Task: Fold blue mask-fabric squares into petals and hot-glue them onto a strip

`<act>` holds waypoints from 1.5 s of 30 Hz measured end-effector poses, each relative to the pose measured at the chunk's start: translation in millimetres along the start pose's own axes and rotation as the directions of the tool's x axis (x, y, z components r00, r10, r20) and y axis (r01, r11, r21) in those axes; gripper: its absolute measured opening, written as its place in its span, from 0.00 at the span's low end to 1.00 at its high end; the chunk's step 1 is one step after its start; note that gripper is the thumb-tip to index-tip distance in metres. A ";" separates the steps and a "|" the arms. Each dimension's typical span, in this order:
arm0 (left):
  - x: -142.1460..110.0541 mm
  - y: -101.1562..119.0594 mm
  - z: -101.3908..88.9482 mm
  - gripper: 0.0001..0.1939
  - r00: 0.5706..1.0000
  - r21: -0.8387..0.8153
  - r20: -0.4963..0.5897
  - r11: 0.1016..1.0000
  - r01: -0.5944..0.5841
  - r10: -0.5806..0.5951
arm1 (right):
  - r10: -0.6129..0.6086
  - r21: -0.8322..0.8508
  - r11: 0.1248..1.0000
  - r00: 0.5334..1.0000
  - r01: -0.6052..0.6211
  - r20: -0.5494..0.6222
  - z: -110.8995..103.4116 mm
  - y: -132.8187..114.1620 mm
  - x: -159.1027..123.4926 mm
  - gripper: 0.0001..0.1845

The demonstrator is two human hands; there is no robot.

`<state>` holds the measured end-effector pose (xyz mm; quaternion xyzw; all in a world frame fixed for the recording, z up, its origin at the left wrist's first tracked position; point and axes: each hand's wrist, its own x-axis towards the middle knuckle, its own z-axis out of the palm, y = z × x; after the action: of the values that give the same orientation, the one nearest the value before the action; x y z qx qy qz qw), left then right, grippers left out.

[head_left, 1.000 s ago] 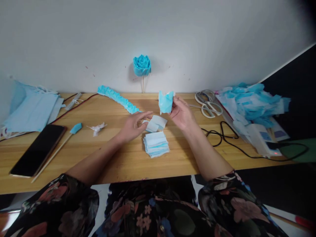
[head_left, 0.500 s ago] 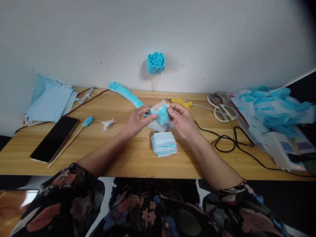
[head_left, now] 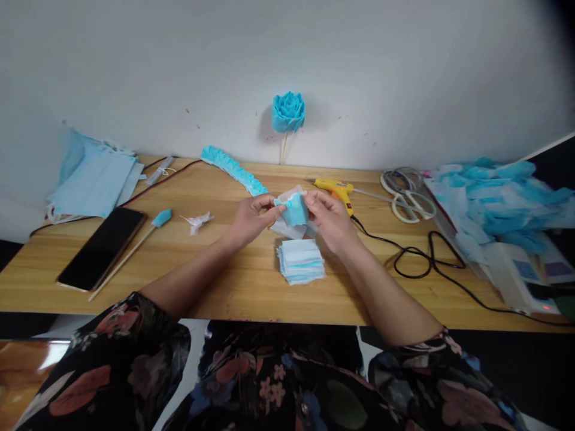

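Note:
Between my hands is a small piece of blue and white mask fabric (head_left: 296, 209). My left hand (head_left: 251, 218) pinches its left edge between thumb and fingers. On the other side, my right hand (head_left: 332, 220) grips the right edge the same way. Pale loose fabric pieces (head_left: 287, 230) lie on the table just beneath it. Closer to me sits a neat stack of cut fabric squares (head_left: 300, 261). A yellow glue gun (head_left: 335, 188) lies behind my right hand. A strip of pleated blue fabric (head_left: 233, 169) stretches away beyond my left hand.
A blue fabric flower (head_left: 288, 112) on a stick stands against the wall. On the left are face masks (head_left: 96, 176), a phone (head_left: 102, 248), a blue-tipped stick (head_left: 130, 254) and a white scrap (head_left: 197, 222). Scissors (head_left: 411, 203), a black cable (head_left: 417, 272) and heaped fabric (head_left: 498, 194) lie right.
My left hand has come over to the piece of mask fabric and taken its left edge. My right hand has lowered the piece toward the middle. The camera view has shifted.

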<state>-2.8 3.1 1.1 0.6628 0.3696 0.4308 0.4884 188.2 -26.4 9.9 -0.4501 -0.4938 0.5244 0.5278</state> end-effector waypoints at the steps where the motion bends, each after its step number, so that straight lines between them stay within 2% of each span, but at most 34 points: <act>1: -0.1 0.4 0.2 0.19 1.000 0.000 0.003 1.000 0.005 -0.005 | 0.005 -0.018 1.000 1.000 -0.006 -0.008 0.7 -1.0 -0.1 0.21; 9: -0.8 1.0 -0.9 0.17 0.999 -0.036 0.022 0.999 0.028 -0.027 | -0.057 -0.101 0.994 0.995 0.049 -0.083 1.4 -0.6 1.9 0.20; 17: 0.4 -5.5 -4.3 0.19 0.999 -0.048 -0.021 0.998 0.045 -0.047 | -0.058 0.009 0.998 0.994 0.059 -0.094 -3.0 -0.3 1.8 0.18; 24: -0.6 -6.2 -3.5 0.20 0.999 -0.046 -0.007 0.998 0.039 -0.040 | -0.111 -0.136 0.986 0.986 0.095 -0.122 -2.1 -1.4 3.0 0.16; 33: -0.7 0.9 -4.1 0.23 0.995 -0.041 0.054 0.995 0.088 -0.086 | -0.176 -0.155 0.976 0.973 0.154 -0.146 -2.2 -0.2 3.9 0.14; 39: 0.7 -0.5 -2.7 0.21 0.993 -0.124 0.039 0.985 0.117 -0.113 | -0.149 -0.174 0.977 0.980 0.125 -0.132 -0.3 -1.6 2.7 0.20; 45: 2.5 1.1 -4.4 0.23 0.992 -0.200 -0.028 0.973 0.115 -0.123 | -0.056 -0.033 0.998 0.994 0.053 -0.098 -1.9 0.5 1.7 0.25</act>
<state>-5.9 6.6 3.3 0.5790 0.3736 0.4486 0.5692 190.0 -24.6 9.2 -0.4699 -0.4871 0.4793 0.5588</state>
